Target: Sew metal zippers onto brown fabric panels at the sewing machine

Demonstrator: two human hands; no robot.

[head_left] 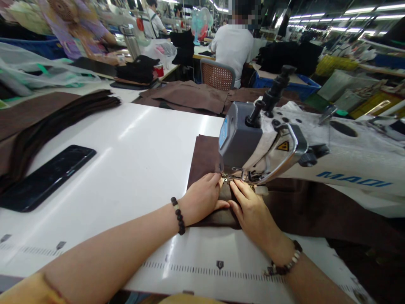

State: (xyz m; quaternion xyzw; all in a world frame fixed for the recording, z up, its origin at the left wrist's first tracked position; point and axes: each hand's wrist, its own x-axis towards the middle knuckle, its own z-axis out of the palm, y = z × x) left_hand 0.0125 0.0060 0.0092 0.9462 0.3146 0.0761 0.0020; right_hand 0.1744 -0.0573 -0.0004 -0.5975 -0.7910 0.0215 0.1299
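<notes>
1. Black smartphone [47,177] with a cracked-looking glass face lies flat on the glossy white sewing table [133,152], at the left, well apart from the hands. Just beyond it, a stack of long dark brown fabric strips [60,114] lies along the table's left side.

2. Left hand [202,198], wearing a dark round-bead bracelet [179,215] at the wrist, lies open and flat, palm down, pressing on the dark brown fabric piece [202,160]. It grips nothing, and its fingertips [215,179] sit just beside the machine's presser foot.

3. Right hand [253,209], wearing a bracelet of dark and pale beads [286,261], is also open, with fingers slightly curved, pressing the same fabric right beside the left hand.

4. Dark brown fabric lies on the table under the presser foot [232,174], between both hands, and spreads right beneath the white MAQI industrial sewing machine [319,147].

5. Printed ruler markings [218,268] run along the table's near edge.

6. Far off, more brown fabric panels [186,95] lie beyond the table, and a co-worker in a white shirt [232,55] sits on a woven-back chair [217,75].
</notes>
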